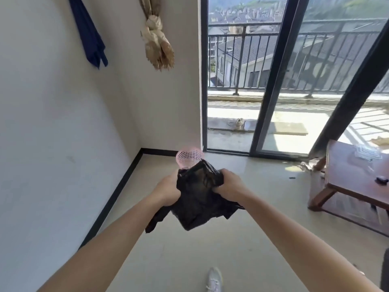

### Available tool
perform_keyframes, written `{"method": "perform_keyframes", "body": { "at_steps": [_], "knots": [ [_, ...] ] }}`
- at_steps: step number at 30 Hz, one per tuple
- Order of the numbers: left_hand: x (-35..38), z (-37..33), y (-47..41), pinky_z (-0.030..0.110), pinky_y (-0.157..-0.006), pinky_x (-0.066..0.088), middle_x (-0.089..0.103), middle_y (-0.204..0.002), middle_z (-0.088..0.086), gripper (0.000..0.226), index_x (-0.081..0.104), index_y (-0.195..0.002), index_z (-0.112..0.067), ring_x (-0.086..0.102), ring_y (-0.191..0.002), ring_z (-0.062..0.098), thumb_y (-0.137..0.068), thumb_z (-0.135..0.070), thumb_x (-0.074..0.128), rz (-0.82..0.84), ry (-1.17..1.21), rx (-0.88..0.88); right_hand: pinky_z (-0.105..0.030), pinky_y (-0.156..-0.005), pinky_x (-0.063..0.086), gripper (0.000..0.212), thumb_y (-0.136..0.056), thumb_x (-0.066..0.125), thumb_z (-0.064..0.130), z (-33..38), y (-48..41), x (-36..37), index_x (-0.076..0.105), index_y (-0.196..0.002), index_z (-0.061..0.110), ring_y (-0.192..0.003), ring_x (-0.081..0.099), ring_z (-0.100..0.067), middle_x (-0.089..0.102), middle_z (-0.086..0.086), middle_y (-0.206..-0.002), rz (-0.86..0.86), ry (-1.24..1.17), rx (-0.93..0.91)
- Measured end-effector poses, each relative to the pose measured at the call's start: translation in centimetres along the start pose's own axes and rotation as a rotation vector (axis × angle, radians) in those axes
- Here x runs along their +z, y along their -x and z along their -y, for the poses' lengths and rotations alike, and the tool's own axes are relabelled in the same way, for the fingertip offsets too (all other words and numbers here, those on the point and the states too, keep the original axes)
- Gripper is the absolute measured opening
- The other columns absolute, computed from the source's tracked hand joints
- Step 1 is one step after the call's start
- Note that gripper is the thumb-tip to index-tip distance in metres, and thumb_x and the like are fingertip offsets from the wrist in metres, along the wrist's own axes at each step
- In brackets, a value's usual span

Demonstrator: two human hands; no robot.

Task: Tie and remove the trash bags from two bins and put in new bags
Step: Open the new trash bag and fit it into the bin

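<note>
Both hands closed on the black trash bag (197, 203): left hand (168, 190) grips its left edge, right hand (229, 184) its right, bag bunched in the air between them. Pink mesh bin (189, 155) sits on the floor (231, 249) just beyond, apparently unlined. Risks: the film looks thin, so pulling the edges apart hard could tear it. If the grip is on the sealed end, it won't open. The bin looks light, so stretching the rim over it one-sided may tip or slide it. Loose tail hanging bottom-left could snag. Second bin not in view.
</note>
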State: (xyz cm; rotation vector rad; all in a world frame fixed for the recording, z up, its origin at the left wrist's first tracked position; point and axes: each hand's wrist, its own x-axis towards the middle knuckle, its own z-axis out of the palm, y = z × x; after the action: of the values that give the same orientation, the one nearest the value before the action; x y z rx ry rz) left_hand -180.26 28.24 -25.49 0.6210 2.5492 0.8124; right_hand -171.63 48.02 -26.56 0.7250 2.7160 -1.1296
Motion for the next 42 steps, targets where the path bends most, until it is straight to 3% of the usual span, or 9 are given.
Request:
{"method": "perform_keyframes", "body": {
  "at_steps": [3,6,11,15,21,27,34,38,42],
  "knots": [
    [-2.7,0.4,-10.0,0.041,-0.089,0.053,0.065,-0.117,0.004,0.064,0.049,-0.132,-0.031,0.060,-0.103,0.027,-0.075,-0.005,0.039,0.037,-0.015,-0.067,-0.026,-0.085,0.043,0.053,-0.072,0.065,0.004,1.0,-9.3,-3.1,0.060,-0.123,0.017,-0.112,0.058,-0.028,0.065,-0.007,-0.116,-0.077,-0.029,0.028],
    [-6.4,0.7,-18.3,0.039,-0.083,0.052,0.064,-0.106,0.001,0.057,0.048,-0.131,-0.031,0.060,-0.096,0.024,-0.081,-0.003,0.041,-0.102,0.013,-0.107,-0.031,-0.101,0.038,0.059,-0.077,0.059,-0.002,4.0,-17.7,-6.2,0.056,-0.134,0.015,-0.123,0.051,-0.028,0.058,-0.010,-0.129,-0.198,0.016,-0.027],
    [-10.9,4.9,-30.1,0.032,-0.073,0.040,0.059,-0.102,0.002,0.040,0.047,-0.126,-0.021,0.052,-0.087,0.022,-0.087,-0.009,0.047,-0.239,-0.051,-0.261,-0.037,-0.089,0.047,0.055,-0.084,0.060,0.009,7.7,-30.6,-8.3,0.049,-0.138,0.015,-0.117,0.050,-0.029,0.046,-0.008,-0.130,-0.277,0.358,-0.066],
    [-12.0,8.9,-41.0,0.033,-0.068,0.038,0.055,-0.094,0.001,0.025,0.050,-0.119,-0.016,0.051,-0.082,0.022,-0.095,-0.016,0.043,-0.202,-0.009,-0.356,-0.055,-0.111,0.025,0.049,-0.089,0.047,0.029,8.3,-41.7,-7.6,0.046,-0.135,0.012,-0.138,0.029,-0.040,0.038,-0.016,-0.146,-0.154,0.558,0.188],
    [-10.8,12.3,-58.8,0.037,-0.082,0.052,0.065,-0.107,0.005,0.030,0.053,-0.123,-0.022,0.061,-0.096,0.026,-0.094,-0.019,0.047,0.083,0.234,-0.273,-0.049,-0.102,0.044,0.051,-0.090,0.034,0.048,8.8,-58.2,-2.1,0.047,-0.133,0.025,-0.116,0.055,-0.037,0.058,-0.015,-0.131,0.095,0.076,0.329],
    [-10.5,12.9,-72.2,0.016,-0.057,0.052,0.063,-0.118,0.004,0.057,0.046,-0.135,-0.024,0.063,-0.092,0.013,-0.086,0.004,0.043,0.348,0.479,-0.311,-0.033,-0.111,0.029,0.065,-0.086,0.049,0.003,11.4,-68.2,-0.1,0.038,-0.149,0.013,-0.139,0.036,-0.032,0.042,-0.015,-0.147,0.162,-0.006,0.282],
    [-2.7,18.6,-81.5,0.022,-0.062,0.053,0.065,-0.112,0.007,0.055,0.053,-0.121,-0.022,0.063,-0.097,0.019,-0.082,0.013,0.035,0.216,0.651,-0.515,-0.014,-0.100,0.020,0.062,-0.091,0.045,0.001,4.6,-79.1,6.2,0.036,-0.151,0.014,-0.141,0.033,-0.025,0.037,-0.010,-0.149,0.199,-0.097,0.273],
    [4.6,24.3,-85.9,0.024,-0.064,0.051,0.066,-0.110,0.010,0.049,0.053,-0.120,-0.014,0.063,-0.094,0.020,-0.082,0.012,0.036,0.116,0.665,-0.612,-0.014,-0.107,0.016,0.060,-0.091,0.044,0.001,-1.8,-86.1,12.8,0.041,-0.149,0.015,-0.143,0.028,-0.019,0.035,-0.007,-0.153,0.253,-0.167,0.233],
    [11.8,30.4,-90.3,0.015,-0.045,0.047,0.064,-0.100,0.008,0.040,0.051,-0.117,-0.010,0.061,-0.082,0.022,-0.086,0.011,0.038,0.034,0.643,-0.639,-0.014,-0.106,0.015,0.053,-0.094,0.043,-0.001,-8.6,-91.9,20.8,0.045,-0.146,0.014,-0.144,0.026,-0.016,0.034,-0.003,-0.153,0.285,-0.269,0.246]
  ]
}}
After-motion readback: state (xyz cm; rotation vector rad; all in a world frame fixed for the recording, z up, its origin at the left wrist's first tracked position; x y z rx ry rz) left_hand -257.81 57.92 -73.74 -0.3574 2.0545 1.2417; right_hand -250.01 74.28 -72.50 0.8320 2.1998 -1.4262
